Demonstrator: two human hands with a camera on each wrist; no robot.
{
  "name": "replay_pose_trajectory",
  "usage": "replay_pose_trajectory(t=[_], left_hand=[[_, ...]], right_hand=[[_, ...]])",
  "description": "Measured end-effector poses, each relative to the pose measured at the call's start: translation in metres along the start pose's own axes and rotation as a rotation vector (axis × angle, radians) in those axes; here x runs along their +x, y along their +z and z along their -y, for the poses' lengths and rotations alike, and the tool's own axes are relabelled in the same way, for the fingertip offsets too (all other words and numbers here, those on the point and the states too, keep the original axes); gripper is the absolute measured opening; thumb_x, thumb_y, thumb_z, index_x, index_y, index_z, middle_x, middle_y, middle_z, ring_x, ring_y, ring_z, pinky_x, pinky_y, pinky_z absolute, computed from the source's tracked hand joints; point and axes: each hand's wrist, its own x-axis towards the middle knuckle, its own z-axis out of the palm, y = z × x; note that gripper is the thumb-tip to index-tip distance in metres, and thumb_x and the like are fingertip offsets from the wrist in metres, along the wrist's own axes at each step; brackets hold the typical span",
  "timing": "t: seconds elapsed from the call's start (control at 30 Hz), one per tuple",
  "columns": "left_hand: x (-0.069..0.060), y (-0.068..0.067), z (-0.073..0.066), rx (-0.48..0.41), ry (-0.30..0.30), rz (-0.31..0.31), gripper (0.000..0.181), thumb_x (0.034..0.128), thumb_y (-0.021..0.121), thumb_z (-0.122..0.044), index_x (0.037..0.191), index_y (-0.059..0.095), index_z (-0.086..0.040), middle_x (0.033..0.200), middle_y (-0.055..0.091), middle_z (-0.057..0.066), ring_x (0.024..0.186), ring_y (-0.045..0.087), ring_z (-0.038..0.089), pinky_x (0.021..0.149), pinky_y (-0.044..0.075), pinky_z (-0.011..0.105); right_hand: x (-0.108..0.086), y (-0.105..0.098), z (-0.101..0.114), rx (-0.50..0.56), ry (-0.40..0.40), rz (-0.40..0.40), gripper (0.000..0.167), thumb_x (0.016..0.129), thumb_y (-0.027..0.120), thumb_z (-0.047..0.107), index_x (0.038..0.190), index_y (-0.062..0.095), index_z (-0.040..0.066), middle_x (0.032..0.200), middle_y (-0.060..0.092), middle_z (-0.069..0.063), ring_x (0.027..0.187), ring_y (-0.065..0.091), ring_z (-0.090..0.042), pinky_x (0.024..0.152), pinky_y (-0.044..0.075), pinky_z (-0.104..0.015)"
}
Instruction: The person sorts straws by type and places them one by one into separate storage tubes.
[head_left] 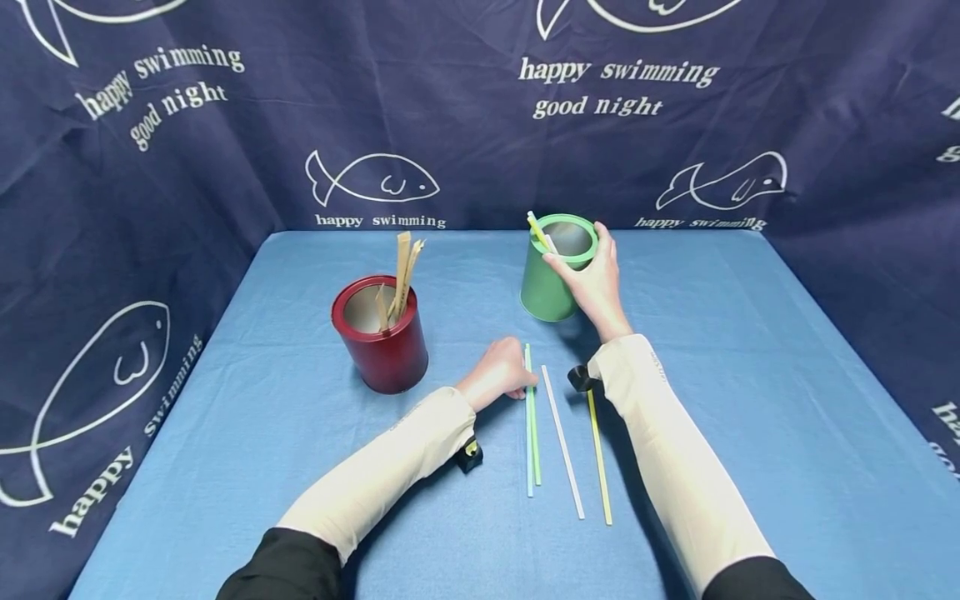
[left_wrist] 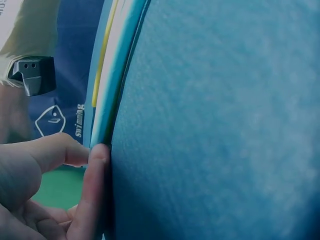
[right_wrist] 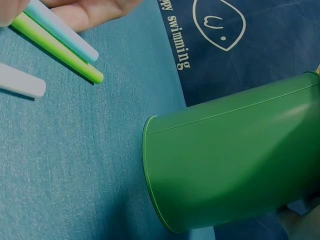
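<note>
My left hand (head_left: pixel 501 371) pinches a light blue straw (left_wrist: pixel 112 82) between thumb and finger, low over the table. Right beside that straw lies a green straw (right_wrist: pixel 60 50). A pale white-pink straw (head_left: pixel 562 442) and a yellow straw (head_left: pixel 599 458) lie further right, under and near the right forearm. With thumb and fingers spread across the rim, my right hand (head_left: pixel 597 279) grips a green can (head_left: pixel 551 287). A yellow straw (head_left: pixel 537 230) and a white one (head_left: pixel 551 244) lean out of the can's left side.
A red can (head_left: pixel 386 358) holding several flat wooden sticks (head_left: pixel 402 271) stands at the left of the blue tablecloth (head_left: pixel 225 400). Dark blue fabric (head_left: pixel 480 108) printed with fish and words hangs behind the table and along both sides.
</note>
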Motion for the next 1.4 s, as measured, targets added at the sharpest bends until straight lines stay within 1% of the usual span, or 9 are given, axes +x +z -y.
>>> replay_pose_trajectory(t=[0.17, 0.27, 0.43, 0.6, 0.77, 0.9, 1.03, 1.23, 1.4], left_hand=[[0.001, 0.001, 0.001, -0.022, -0.021, 0.012, 0.026, 0.0787, 0.073, -0.007, 0.060, 0.056, -0.007, 0.046, 0.058, 0.001, 0.038, 0.057, 0.008, 0.044, 0.053, 0.020], [0.002, 0.000, 0.002, -0.071, -0.034, 0.033, 0.026, 0.0802, 0.072, -0.005, 0.061, 0.055, -0.007, 0.047, 0.057, 0.002, 0.038, 0.056, 0.009, 0.045, 0.054, 0.021], [-0.002, -0.004, 0.009, -0.253, -0.044, 0.038, 0.025, 0.0835, 0.068, 0.001, 0.067, 0.051, -0.004, 0.054, 0.056, 0.005, 0.041, 0.055, 0.010, 0.048, 0.056, 0.023], [-0.011, -0.011, 0.013, -0.440, -0.033, 0.004, 0.013, 0.0846, 0.066, 0.003, 0.091, 0.055, 0.004, 0.066, 0.061, 0.008, 0.044, 0.056, 0.010, 0.050, 0.057, 0.024], [-0.023, -0.020, 0.013, -0.507, 0.044, -0.045, 0.023, 0.0870, 0.066, -0.001, 0.106, 0.056, 0.007, 0.081, 0.068, 0.015, 0.048, 0.058, 0.009, 0.055, 0.059, 0.031], [-0.032, -0.022, 0.012, -0.545, 0.135, -0.103, 0.021, 0.0877, 0.066, -0.001, 0.105, 0.060, 0.008, 0.089, 0.068, 0.019, 0.054, 0.061, 0.008, 0.061, 0.061, 0.031], [-0.041, -0.020, 0.008, -0.588, 0.236, -0.163, 0.016, 0.0876, 0.065, 0.001, 0.101, 0.063, 0.010, 0.087, 0.065, 0.017, 0.061, 0.064, 0.009, 0.063, 0.060, 0.027], [-0.057, -0.022, -0.007, -0.703, 0.317, -0.177, 0.016, 0.0872, 0.065, 0.003, 0.100, 0.064, 0.012, 0.082, 0.061, 0.010, 0.068, 0.070, 0.022, 0.066, 0.061, 0.030], [-0.065, -0.019, -0.022, -0.750, 0.406, -0.191, 0.013, 0.0881, 0.065, 0.002, 0.097, 0.061, 0.011, 0.084, 0.063, 0.020, 0.079, 0.071, 0.038, 0.071, 0.061, 0.030]], right_hand=[[0.000, 0.000, 0.000, 0.000, 0.000, -0.003, 0.097, 0.078, 0.077, 0.043, 0.152, 0.023, 0.013, 0.151, 0.034, -0.015, 0.134, 0.041, -0.032, 0.113, 0.034, -0.045], [-0.001, 0.000, 0.000, 0.004, 0.000, 0.000, 0.097, 0.078, 0.077, 0.043, 0.152, 0.022, 0.013, 0.151, 0.034, -0.015, 0.133, 0.042, -0.031, 0.113, 0.034, -0.045], [-0.001, 0.001, 0.001, 0.007, -0.001, 0.004, 0.098, 0.077, 0.078, 0.044, 0.152, 0.023, 0.012, 0.151, 0.034, -0.014, 0.134, 0.042, -0.030, 0.113, 0.034, -0.044], [-0.001, 0.002, 0.002, 0.006, -0.002, -0.001, 0.099, 0.077, 0.078, 0.044, 0.152, 0.023, 0.013, 0.152, 0.034, -0.014, 0.135, 0.041, -0.029, 0.114, 0.034, -0.043], [0.000, 0.001, 0.002, 0.009, -0.006, -0.006, 0.099, 0.076, 0.079, 0.044, 0.152, 0.024, 0.012, 0.152, 0.034, -0.014, 0.135, 0.040, -0.029, 0.114, 0.033, -0.042], [0.000, 0.001, 0.002, 0.015, -0.002, -0.005, 0.099, 0.076, 0.079, 0.043, 0.152, 0.024, 0.011, 0.151, 0.034, -0.015, 0.135, 0.040, -0.029, 0.115, 0.033, -0.042], [-0.001, 0.001, 0.000, 0.022, 0.003, -0.005, 0.099, 0.076, 0.079, 0.043, 0.152, 0.024, 0.011, 0.151, 0.034, -0.015, 0.135, 0.041, -0.029, 0.114, 0.033, -0.042], [0.000, 0.001, 0.000, 0.017, 0.005, -0.002, 0.099, 0.076, 0.079, 0.044, 0.152, 0.024, 0.012, 0.151, 0.034, -0.014, 0.134, 0.041, -0.029, 0.114, 0.034, -0.042], [0.000, 0.001, 0.000, 0.009, 0.004, 0.000, 0.098, 0.077, 0.078, 0.044, 0.152, 0.023, 0.013, 0.151, 0.035, -0.014, 0.133, 0.042, -0.031, 0.112, 0.035, -0.044]])
